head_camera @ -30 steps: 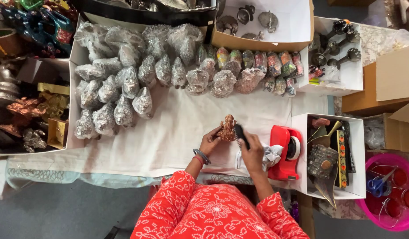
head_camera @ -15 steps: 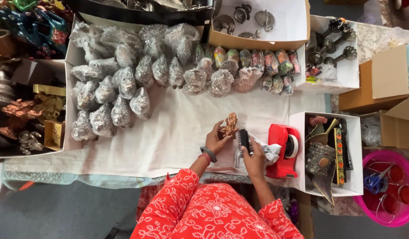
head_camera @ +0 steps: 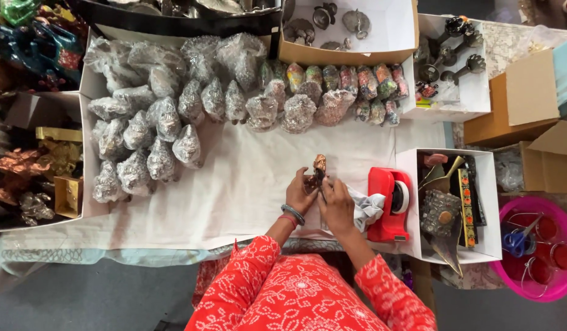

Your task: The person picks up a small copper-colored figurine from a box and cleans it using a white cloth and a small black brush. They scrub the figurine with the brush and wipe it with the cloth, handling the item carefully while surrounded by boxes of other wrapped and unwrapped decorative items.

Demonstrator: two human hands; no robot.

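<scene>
Seen from above, we sit at a desk (head_camera: 234, 190) covered with a white cloth, wearing red patterned sleeves. At the centre of the frame our left hand (head_camera: 300, 191) has its fingers wrapped around the base of a small copper-coloured figurine (head_camera: 319, 170), holding it upright just above the cloth. Our right hand (head_camera: 337, 205) is pressed against the figurine's right side, fingers curled closed; whether they hold anything we cannot tell, since the hand hides it. We judge the step in hand to be cleaning or brushing the figurine. A careful next move calls for a firm left grip while the piece is turned.

Just right of the hands lie a crumpled grey cloth (head_camera: 366, 208) and a red tape dispenser (head_camera: 389, 204). Across the upper left sit many figurines wrapped in clear plastic (head_camera: 160, 122). At the lower right is a pink tub (head_camera: 535, 251) with scissors.
</scene>
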